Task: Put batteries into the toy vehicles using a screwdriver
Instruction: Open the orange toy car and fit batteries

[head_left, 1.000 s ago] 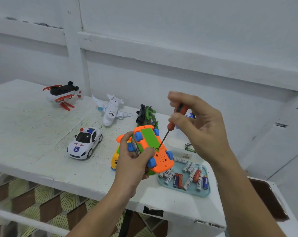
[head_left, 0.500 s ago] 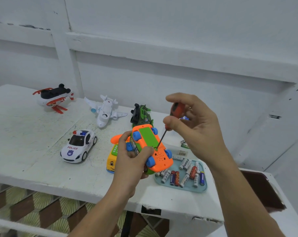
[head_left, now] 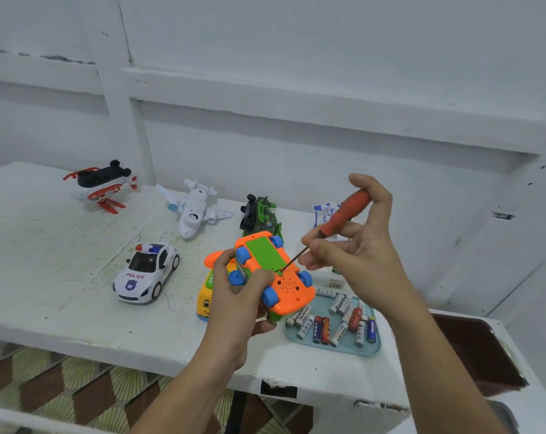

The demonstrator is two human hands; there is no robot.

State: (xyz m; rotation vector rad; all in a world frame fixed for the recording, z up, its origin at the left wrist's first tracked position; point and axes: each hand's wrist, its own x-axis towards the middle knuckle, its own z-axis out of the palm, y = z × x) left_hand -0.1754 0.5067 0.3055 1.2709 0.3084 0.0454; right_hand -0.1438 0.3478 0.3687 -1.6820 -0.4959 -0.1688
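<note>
My left hand (head_left: 237,300) grips an orange toy car (head_left: 281,277) held upside down above the table, its blue wheels and green battery cover (head_left: 263,253) facing up. My right hand (head_left: 359,242) pinches a red-handled screwdriver (head_left: 343,216), whose tip sits at the near end of the green cover. A pale blue tray (head_left: 353,349) with several loose batteries (head_left: 337,321) lies on the table just below the car.
On the white table (head_left: 46,245) stand a police car (head_left: 146,270), a white plane (head_left: 193,208), a red-and-white helicopter (head_left: 102,186), a green vehicle (head_left: 260,214), a yellow toy (head_left: 206,296) and a blue-white toy (head_left: 326,211). A wall rises behind. A dark opening (head_left: 475,352) lies right.
The camera view has shifted a little. My right hand's fingers have moved along the screwdriver handle, which now tilts more to the right; the tip stays on the cover. The left hand keeps its hold.
</note>
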